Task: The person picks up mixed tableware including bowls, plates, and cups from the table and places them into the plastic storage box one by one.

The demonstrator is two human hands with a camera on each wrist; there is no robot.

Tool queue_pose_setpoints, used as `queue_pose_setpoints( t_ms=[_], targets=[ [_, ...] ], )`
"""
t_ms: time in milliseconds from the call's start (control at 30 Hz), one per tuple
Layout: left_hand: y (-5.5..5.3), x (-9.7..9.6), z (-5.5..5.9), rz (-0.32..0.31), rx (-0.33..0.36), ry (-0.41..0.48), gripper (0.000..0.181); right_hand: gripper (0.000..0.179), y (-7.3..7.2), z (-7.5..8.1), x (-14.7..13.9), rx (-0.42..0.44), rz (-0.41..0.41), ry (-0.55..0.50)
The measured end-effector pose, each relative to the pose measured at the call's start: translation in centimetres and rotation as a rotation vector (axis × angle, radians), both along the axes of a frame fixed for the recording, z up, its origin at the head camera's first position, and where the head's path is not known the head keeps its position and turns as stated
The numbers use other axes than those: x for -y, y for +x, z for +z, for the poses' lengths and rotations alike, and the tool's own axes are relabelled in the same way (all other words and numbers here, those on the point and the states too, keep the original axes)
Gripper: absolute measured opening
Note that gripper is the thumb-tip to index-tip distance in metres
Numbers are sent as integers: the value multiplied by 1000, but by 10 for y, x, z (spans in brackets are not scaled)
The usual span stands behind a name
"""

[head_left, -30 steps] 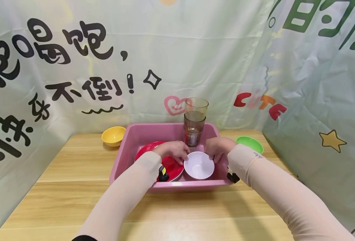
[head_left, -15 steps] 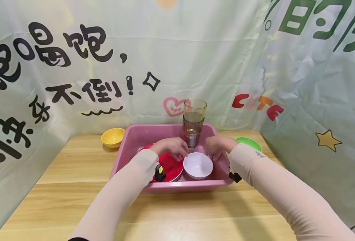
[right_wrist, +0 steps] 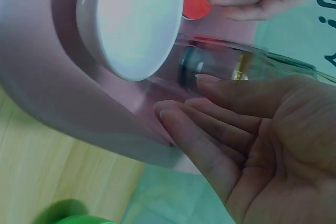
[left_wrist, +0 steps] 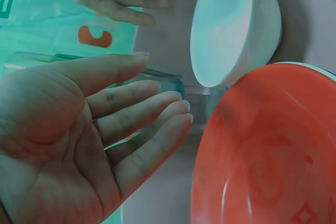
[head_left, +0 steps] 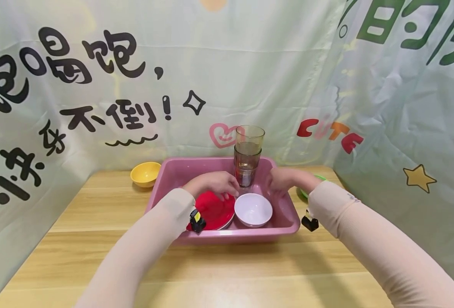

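Note:
A white bowl (head_left: 253, 210) sits upright in the front right part of the pink basin (head_left: 227, 233). To its left lies a red plate (head_left: 214, 210) with a white rim showing beneath. My left hand (head_left: 220, 184) hovers over the plate, fingers relaxed and holding nothing; the left wrist view shows its palm (left_wrist: 68, 140) apart from bowl and plate. On the bowl's other side is my right hand (head_left: 282, 179), over the basin's right wall. In the right wrist view its fingers (right_wrist: 210, 145) are loosely bent around nothing. Stacked clear brown glasses (head_left: 247, 160) stand behind the bowl.
On the wooden table (head_left: 107, 256), a yellow bowl (head_left: 145, 174) stands left of the basin. A green bowl (head_left: 303, 194) at the right is mostly behind my right arm. Printed cloth (head_left: 196, 64) hangs close behind the table and along its sides.
Both hands have moved off the white bowl's rim, the left toward the left and the right toward the right. The bowl stays in the basin.

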State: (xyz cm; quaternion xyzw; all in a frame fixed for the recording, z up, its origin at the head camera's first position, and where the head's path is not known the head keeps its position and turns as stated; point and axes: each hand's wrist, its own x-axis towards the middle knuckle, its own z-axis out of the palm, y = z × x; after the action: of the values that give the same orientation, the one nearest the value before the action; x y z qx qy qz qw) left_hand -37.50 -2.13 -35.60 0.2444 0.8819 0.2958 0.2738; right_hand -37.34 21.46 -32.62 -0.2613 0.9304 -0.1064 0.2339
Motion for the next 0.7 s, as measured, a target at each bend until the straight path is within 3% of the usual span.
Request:
queue_pose_setpoints(
  t_ms=[333, 700],
  targets=[
    [8, 22, 14, -25, -135, 17, 36, 33, 7, 3, -17, -12, -90, -213],
    [23, 60, 24, 68, -263, 45, 39, 26, 19, -5, -35, -117, -171, -352]
  ],
)
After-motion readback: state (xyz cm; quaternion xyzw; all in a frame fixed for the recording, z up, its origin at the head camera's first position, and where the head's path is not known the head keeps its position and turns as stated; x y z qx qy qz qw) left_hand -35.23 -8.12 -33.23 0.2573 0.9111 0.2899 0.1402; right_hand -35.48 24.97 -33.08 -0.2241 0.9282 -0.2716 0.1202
